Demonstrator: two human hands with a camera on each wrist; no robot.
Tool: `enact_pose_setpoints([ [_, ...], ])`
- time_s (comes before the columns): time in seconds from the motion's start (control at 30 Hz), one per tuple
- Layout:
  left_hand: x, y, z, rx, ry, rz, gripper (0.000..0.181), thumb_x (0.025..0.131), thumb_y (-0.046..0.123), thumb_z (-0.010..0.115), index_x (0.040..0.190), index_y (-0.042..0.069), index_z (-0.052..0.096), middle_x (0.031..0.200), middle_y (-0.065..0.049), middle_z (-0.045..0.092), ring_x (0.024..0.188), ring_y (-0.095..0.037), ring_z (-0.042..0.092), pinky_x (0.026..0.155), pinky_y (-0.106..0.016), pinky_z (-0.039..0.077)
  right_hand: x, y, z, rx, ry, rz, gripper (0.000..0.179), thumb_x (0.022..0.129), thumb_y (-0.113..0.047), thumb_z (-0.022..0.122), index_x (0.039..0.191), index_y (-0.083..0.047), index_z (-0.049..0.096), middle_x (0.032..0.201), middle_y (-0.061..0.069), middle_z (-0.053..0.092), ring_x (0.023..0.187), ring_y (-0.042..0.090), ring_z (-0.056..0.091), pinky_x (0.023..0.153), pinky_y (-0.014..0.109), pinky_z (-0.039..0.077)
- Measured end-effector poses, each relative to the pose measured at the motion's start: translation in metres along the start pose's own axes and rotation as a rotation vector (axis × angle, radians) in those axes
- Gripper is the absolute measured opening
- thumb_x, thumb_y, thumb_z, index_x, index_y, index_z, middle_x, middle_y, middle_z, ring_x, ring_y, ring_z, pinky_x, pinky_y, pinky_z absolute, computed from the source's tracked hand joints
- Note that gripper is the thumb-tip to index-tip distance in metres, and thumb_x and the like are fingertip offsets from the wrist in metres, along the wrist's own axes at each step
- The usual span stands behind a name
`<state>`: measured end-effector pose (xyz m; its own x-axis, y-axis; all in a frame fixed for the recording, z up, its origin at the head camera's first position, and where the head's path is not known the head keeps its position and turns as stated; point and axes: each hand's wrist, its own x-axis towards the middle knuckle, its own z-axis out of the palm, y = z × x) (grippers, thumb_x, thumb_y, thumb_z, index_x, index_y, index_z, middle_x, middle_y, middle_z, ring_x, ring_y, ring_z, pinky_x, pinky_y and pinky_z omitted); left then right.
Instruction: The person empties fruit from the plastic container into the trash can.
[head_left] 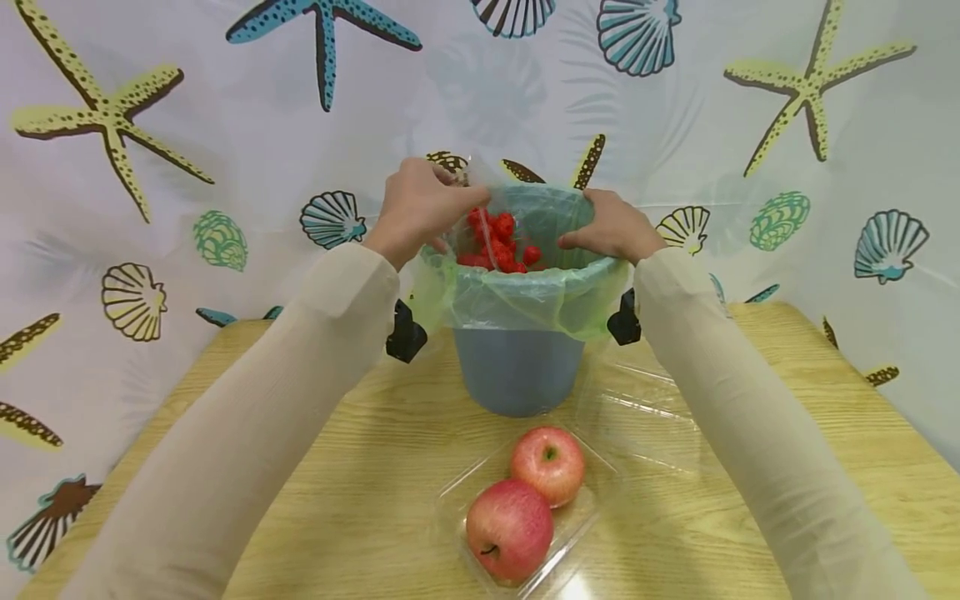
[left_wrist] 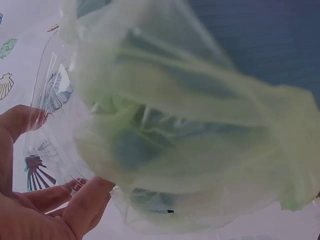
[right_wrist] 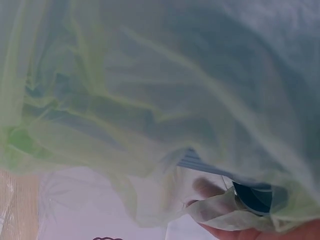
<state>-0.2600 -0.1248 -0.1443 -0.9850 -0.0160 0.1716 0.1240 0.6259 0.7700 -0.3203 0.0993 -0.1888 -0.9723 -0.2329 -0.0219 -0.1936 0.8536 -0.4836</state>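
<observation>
A blue-grey bin [head_left: 517, 371] stands on the table, its rim covered by a thin pale-green liner bag [head_left: 517, 302]. At the left of the rim my left hand [head_left: 423, 204] grips a clear plastic box [left_wrist: 50, 95], thumb on one side and fingers on the other. The box is tipped over the mouth of the bin. Red, bumpy, berry-like pieces [head_left: 498, 242] show at the bin's opening beside it. On the opposite side, my right hand [head_left: 617, 225] holds the rim through the liner, thumb inside. Liner folds hide much of that hand in the right wrist view.
Two red apples [head_left: 510, 529] lie in a clear shallow tray [head_left: 592, 500] in front of the bin. Another clear plastic piece [head_left: 648, 417] lies right of the bin, partly behind my right sleeve. A patterned curtain [head_left: 480, 100] hangs behind the wooden table [head_left: 360, 500].
</observation>
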Motion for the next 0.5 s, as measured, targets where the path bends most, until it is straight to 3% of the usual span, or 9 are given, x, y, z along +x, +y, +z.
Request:
enact_pose_setpoints([
  [0.1,-0.0012,0.0028,-0.0011,0.062,0.021,0.042,0.028,0.085,0.032,0.060,0.066,0.012,0.052,0.070,0.004,0.053,0.045,-0.014,0.047,0.053,-0.030,0.054,-0.0001,0.0000,-0.0006,0.003,-0.005,0.001,0.087,0.090,-0.037,0.059,0.154,-0.006,0.009,0.160,0.015,0.011,0.145,0.036,0.017,0.114,0.052,0.024],
  [0.2,-0.0016,0.0050,-0.0030,0.115,0.032,0.104,0.021,0.086,0.030,0.058,0.076,0.012,0.060,0.088,-0.001,0.060,0.047,-0.013,0.046,0.051,-0.026,0.048,0.0000,0.0003,-0.0015,0.001,-0.006,0.003,0.087,0.090,-0.037,0.059,0.154,-0.006,0.008,0.160,0.015,0.010,0.145,0.036,0.017,0.114,0.052,0.024],
  [0.27,-0.0013,0.0060,-0.0047,0.148,0.029,0.142,0.021,0.086,0.030,0.057,0.080,0.010,0.062,0.078,-0.002,0.059,0.044,-0.011,0.041,0.049,-0.024,0.042,-0.0001,0.0004,-0.0020,-0.001,-0.008,0.006,0.087,0.090,-0.036,0.059,0.154,-0.006,0.008,0.160,0.015,0.010,0.145,0.036,0.017,0.114,0.053,0.024],
  [0.33,-0.0013,0.0065,-0.0069,0.162,0.023,0.164,0.023,0.085,0.029,0.057,0.094,0.009,0.066,0.065,-0.001,0.057,0.042,-0.010,0.035,0.048,-0.024,0.037,-0.0001,0.0003,-0.0023,0.000,-0.010,0.007,0.087,0.090,-0.036,0.059,0.154,-0.006,0.008,0.160,0.015,0.010,0.145,0.036,0.017,0.114,0.053,0.023],
  [0.5,-0.0012,0.0084,-0.0096,0.180,0.003,0.185,0.054,0.086,0.033,0.060,0.135,0.009,0.054,0.048,0.005,0.049,0.038,-0.009,0.030,0.047,-0.024,0.034,-0.0004,-0.0010,-0.0014,-0.008,-0.014,0.000,0.086,0.091,-0.036,0.058,0.154,-0.005,0.008,0.160,0.017,0.010,0.145,0.036,0.016,0.115,0.053,0.022],
])
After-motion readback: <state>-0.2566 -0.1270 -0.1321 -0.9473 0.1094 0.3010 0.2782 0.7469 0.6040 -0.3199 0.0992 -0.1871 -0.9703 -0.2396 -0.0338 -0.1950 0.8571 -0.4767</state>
